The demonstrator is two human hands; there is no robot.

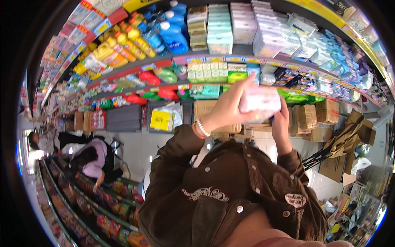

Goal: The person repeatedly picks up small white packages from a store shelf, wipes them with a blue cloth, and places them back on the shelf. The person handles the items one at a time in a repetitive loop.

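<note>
Between my two hands is a pale pink soft pack (262, 100), probably facial tissues, blurred and washed out by glare. My left hand (230, 103), a beaded bracelet at its wrist, grips the pack's left side with fingers and thumb spread around it. My right hand (281, 122) supports the right side and lower corner. The pack is held up in front of store shelves. Behind it, the upper shelf bears stacks of similar pink packs (268, 44), mint-green packs (219, 35) and blue jugs (174, 41). Small white-and-green boxes (207, 72) fill the shelf below.
Cardboard boxes (327, 111) stand on the floor at right, near brown packing paper (345, 132). A yellow package (161, 120) rests on a dark crate at left. Two people, one crouching (95, 154), are in the aisle beside snack shelves (111, 228).
</note>
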